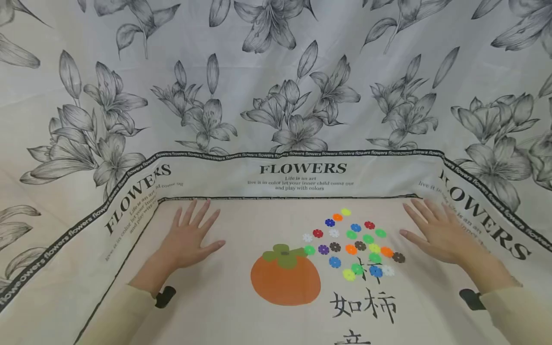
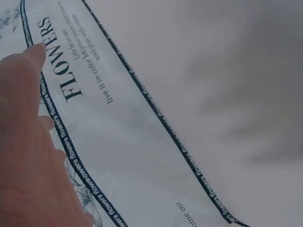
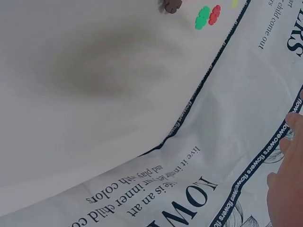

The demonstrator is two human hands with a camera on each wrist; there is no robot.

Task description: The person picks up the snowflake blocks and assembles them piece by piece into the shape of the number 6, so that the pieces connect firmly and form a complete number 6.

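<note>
On our surface [image 1: 241, 215] we're probably just at the ready stage, so grabbing anything calls for reaching inward. Our left hand [image 1: 185, 244] and right hand [image 1: 442, 239] are spread wide, gripping nothing, with the printed persimmon [image 1: 285, 282] between them and our colourful snowflake discs [image 1: 351, 249] scattered off its upper right.

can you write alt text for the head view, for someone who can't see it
A person's left hand and right hand, fingers spread and nothing in either grip, flank small colourful flower-shaped pieces scattered on a pale cloth, beside a printed orange fruit. Black-and-white floral fabric fills the background.
</note>
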